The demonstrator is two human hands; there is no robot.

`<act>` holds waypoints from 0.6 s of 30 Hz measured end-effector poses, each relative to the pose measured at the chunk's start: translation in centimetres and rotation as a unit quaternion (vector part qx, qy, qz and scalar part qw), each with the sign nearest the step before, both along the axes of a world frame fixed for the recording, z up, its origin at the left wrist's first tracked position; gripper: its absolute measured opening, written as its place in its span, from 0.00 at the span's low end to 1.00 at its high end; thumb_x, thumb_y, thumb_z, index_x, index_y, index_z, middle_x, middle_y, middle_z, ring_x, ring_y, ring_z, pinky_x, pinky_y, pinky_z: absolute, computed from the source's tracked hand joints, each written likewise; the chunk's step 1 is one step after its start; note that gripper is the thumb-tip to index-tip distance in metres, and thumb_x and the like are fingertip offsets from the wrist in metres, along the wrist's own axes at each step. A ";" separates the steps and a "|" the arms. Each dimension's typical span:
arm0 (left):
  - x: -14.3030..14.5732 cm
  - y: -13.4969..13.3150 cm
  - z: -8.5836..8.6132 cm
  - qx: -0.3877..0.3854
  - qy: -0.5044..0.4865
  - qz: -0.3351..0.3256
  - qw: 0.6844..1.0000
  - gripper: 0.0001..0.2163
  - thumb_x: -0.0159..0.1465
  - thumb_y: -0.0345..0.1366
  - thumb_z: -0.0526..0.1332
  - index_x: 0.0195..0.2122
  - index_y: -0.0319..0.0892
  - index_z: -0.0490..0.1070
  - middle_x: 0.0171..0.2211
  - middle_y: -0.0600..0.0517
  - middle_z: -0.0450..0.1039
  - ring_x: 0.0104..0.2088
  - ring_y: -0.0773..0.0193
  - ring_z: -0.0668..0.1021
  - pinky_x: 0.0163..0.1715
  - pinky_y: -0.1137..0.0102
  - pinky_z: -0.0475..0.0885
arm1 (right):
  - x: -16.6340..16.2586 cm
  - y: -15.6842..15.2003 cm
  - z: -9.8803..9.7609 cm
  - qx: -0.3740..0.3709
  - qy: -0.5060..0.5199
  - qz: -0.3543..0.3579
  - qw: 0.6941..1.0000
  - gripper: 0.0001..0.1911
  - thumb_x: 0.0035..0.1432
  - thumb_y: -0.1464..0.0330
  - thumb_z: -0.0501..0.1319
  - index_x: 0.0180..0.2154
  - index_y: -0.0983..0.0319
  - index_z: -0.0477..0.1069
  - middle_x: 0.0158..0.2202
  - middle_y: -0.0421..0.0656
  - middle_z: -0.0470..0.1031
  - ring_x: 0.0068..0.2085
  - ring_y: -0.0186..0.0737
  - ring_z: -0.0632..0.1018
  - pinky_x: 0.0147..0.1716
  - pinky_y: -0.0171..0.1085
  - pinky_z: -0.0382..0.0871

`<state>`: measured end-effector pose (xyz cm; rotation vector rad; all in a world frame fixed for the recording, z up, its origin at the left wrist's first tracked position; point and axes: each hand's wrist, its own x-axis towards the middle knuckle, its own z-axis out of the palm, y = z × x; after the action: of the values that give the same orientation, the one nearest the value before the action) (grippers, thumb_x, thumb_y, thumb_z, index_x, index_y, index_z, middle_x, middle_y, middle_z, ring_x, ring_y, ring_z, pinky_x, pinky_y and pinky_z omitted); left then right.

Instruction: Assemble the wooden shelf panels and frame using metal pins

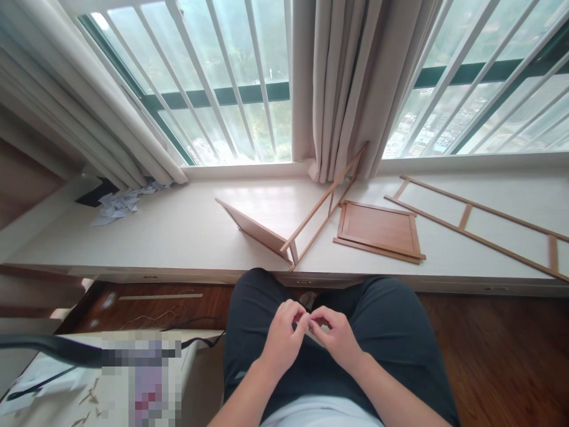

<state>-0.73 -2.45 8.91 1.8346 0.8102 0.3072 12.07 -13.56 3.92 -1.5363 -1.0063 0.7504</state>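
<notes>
A white shirt (322, 413) fills the bottom centre of the frame, and just above it the left hand (284, 335) and right hand (334, 337) meet over dark trousers (391, 332), thumbs and fingertips pressed together; whether they pinch something small, I cannot tell. At centre, a wooden frame (311, 214) and a panel (258, 229) stand on the pale ledge (191, 228), with stacked panels (380, 228) and a ladder-like frame (465, 217) lying farther right.
</notes>
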 end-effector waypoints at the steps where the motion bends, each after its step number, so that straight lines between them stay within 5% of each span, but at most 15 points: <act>1: 0.1 0.3 0.2 0.002 -0.001 -0.001 1.000 0.12 0.67 0.45 0.59 0.28 0.46 0.69 0.32 0.49 0.68 0.37 0.55 0.69 0.41 0.65 0.63 | 0.1 0.0 -0.1 -0.003 0.013 -0.003 1.000 0.07 0.63 0.64 0.63 0.33 0.59 0.76 0.30 0.42 0.78 0.30 0.40 0.79 0.33 0.37 0.73; 6: -1.1 4.5 -1.0 0.096 0.069 0.059 0.991 0.14 0.69 0.46 0.54 0.31 0.46 0.69 0.37 0.46 0.72 0.43 0.53 0.72 0.51 0.62 0.65 | 0.6 0.2 -1.4 -0.018 0.083 -0.030 0.996 0.11 0.62 0.59 0.65 0.33 0.59 0.74 0.30 0.44 0.79 0.32 0.43 0.81 0.37 0.40 0.76; 10: -3.4 11.0 -4.5 0.202 0.228 0.200 0.931 0.12 0.70 0.40 0.51 0.38 0.44 0.72 0.46 0.43 0.74 0.52 0.50 0.73 0.56 0.59 0.65 | 1.1 0.2 -2.8 -0.030 0.123 -0.058 0.990 0.15 0.63 0.55 0.64 0.34 0.60 0.73 0.30 0.44 0.78 0.32 0.43 0.79 0.36 0.40 0.75; 14: -3.8 17.4 -7.6 0.105 0.350 0.197 0.910 0.16 0.69 0.38 0.51 0.51 0.39 0.73 0.56 0.39 0.74 0.56 0.48 0.75 0.53 0.60 0.70 | 1.1 0.4 -3.8 -0.036 0.148 -0.066 0.986 0.18 0.62 0.52 0.64 0.34 0.60 0.72 0.30 0.44 0.78 0.31 0.42 0.78 0.35 0.39 0.74; 18: -2.7 21.5 -8.9 0.084 0.370 0.165 0.911 0.14 0.67 0.35 0.53 0.35 0.36 0.78 0.42 0.38 0.82 0.46 0.49 0.82 0.43 0.65 0.74 | 0.9 0.8 -4.1 -0.046 0.155 -0.067 0.985 0.20 0.62 0.49 0.63 0.34 0.60 0.72 0.29 0.43 0.77 0.30 0.41 0.78 0.34 0.39 0.74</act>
<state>-3.43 19.03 -0.03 1.9806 1.6710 -0.1375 13.02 -12.77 -0.21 -1.4922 -0.6395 0.9174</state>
